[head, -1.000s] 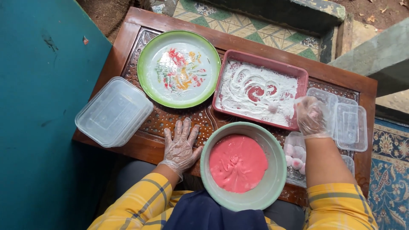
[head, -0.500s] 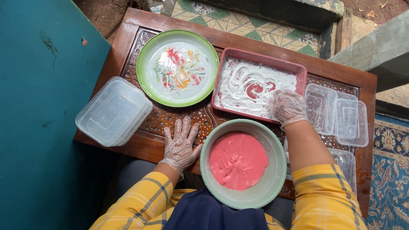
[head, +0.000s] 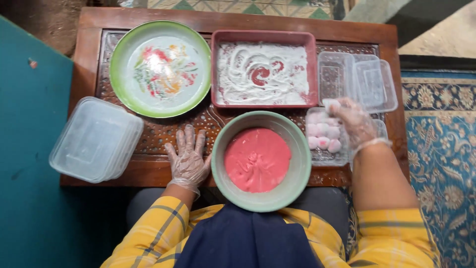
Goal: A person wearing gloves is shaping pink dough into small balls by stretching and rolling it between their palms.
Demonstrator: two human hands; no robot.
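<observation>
Right hand, gloved, pinches a white floured ball over the clear tray of balls. Left hand lies flat and empty on the counter. Risk: soft ball deforms or sticks to the glove.

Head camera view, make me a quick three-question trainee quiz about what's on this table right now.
1. True or false: the left hand rests flat on the wooden table.
2. What fills the green bowl? A) pink dough B) white powder C) water
3. Over which container is the right hand holding a white ball?

Key: 1 true. 2 A. 3 The clear container of pale balls, right of the bowl.
</observation>
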